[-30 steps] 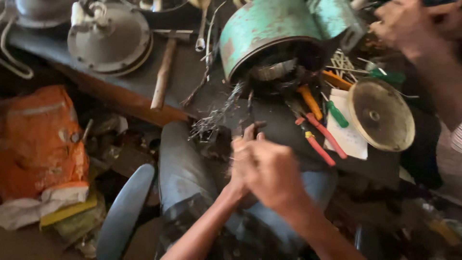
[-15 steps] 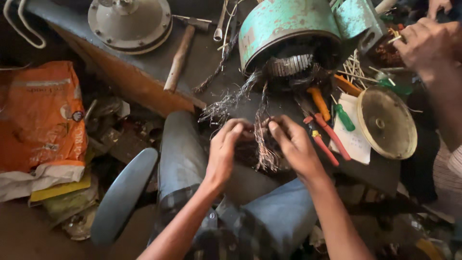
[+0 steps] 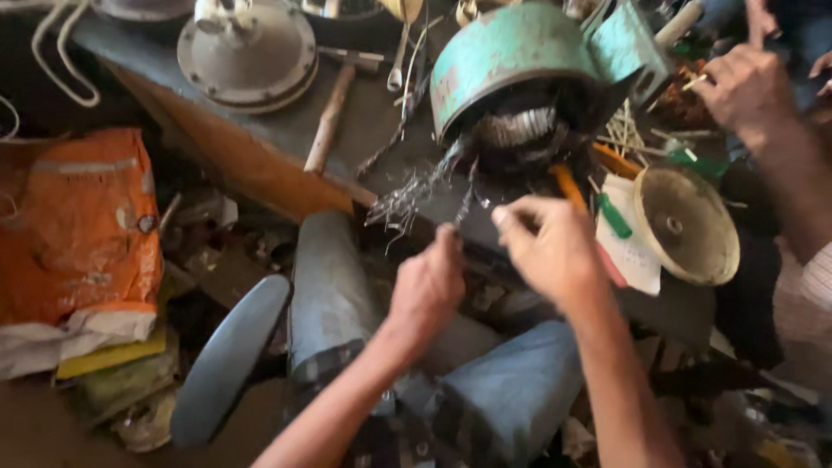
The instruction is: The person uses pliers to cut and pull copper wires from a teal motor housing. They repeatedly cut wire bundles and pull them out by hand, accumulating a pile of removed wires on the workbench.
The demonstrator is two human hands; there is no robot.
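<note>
Fingers (image 3: 451, 238) of the left hand (image 3: 426, 290) are pinched on a wire strand (image 3: 464, 208) just below the green motor housing (image 3: 511, 61) (right hand (image 3: 550, 251) loosely curled beside), and skin could be cut if frayed ends are tugged.

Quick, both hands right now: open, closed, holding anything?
Left hand: closed, pinching strands of the wire bundle hanging from the green motor housing.
Right hand: curled at the same wires; grip cannot be told.
</note>
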